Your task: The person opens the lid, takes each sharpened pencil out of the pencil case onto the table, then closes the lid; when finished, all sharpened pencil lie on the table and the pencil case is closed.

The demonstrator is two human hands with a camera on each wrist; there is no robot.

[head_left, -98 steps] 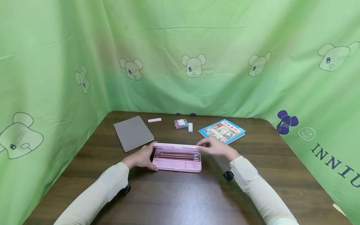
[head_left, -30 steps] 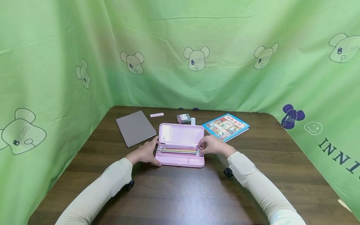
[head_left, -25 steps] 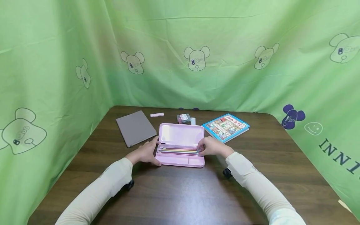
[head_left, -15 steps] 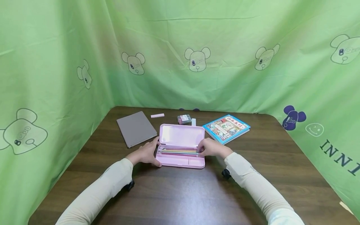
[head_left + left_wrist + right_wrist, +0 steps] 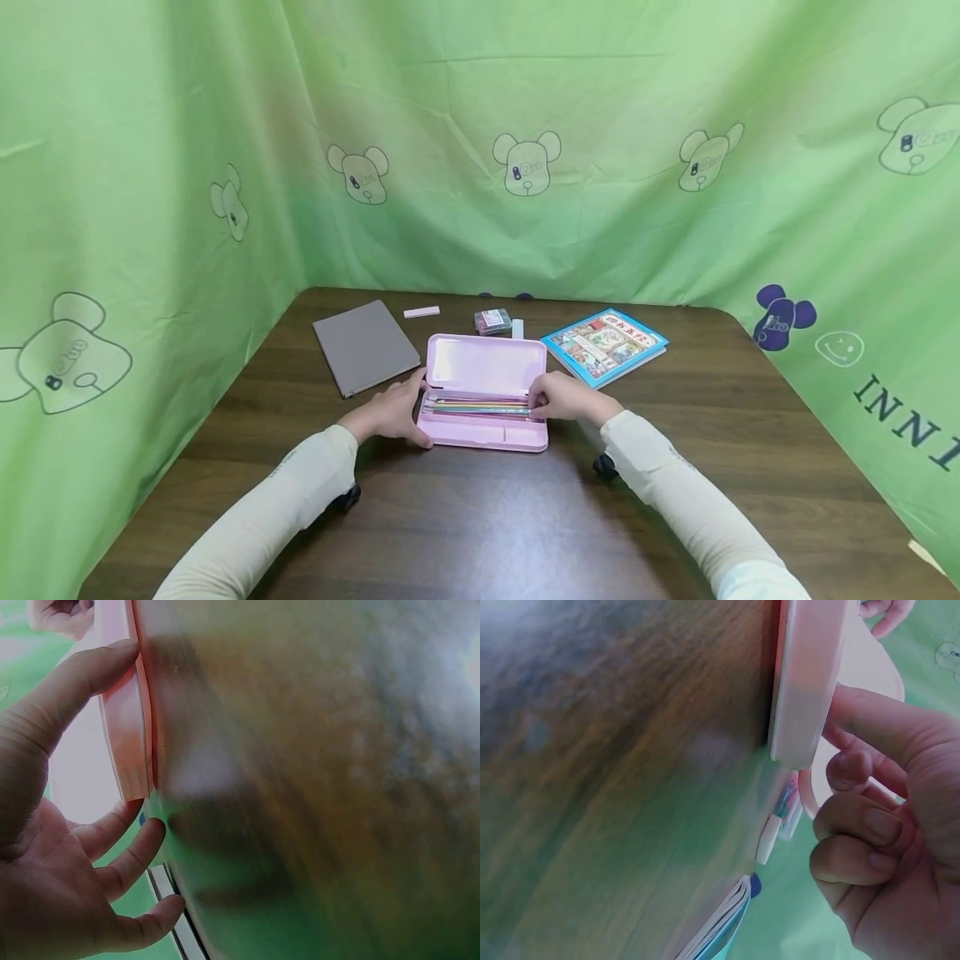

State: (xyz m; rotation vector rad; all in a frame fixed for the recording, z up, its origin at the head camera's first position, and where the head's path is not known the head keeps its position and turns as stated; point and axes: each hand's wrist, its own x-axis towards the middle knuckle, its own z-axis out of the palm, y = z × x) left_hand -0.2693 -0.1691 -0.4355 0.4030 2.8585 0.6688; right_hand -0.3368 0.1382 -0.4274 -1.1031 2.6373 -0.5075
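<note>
A pink pencil case (image 5: pixel 465 433) sits on the table with its lid (image 5: pixel 487 364) tipped back. Several coloured pencils (image 5: pixel 476 407) lie lengthwise in its rear compartment; the front compartments hold nothing visible. My left hand (image 5: pixel 388 411) grips the case's left end, thumb at the front edge and fingers round the back corner. In the left wrist view, that thumb (image 5: pixel 112 664) presses on the case's side wall. My right hand (image 5: pixel 564 397) reaches in at the right end and pinches at the pencils' ends. Its thumb and forefinger tips are hidden behind the case wall (image 5: pixel 806 690) in the right wrist view.
A grey notebook (image 5: pixel 366 347) lies back left, and a small pink bar (image 5: pixel 422 312) beyond it. Behind the lid are a small clear box (image 5: pixel 492 322) and a white block (image 5: pixel 517 329). A blue-bordered picture book (image 5: pixel 606 346) lies right. Green curtains surround the wooden table (image 5: pixel 480 533).
The lid has swung from partly raised to tipped fully back. My right hand has moved from the lid to the pencils, whose order has shifted. My left hand keeps its grip on the case.
</note>
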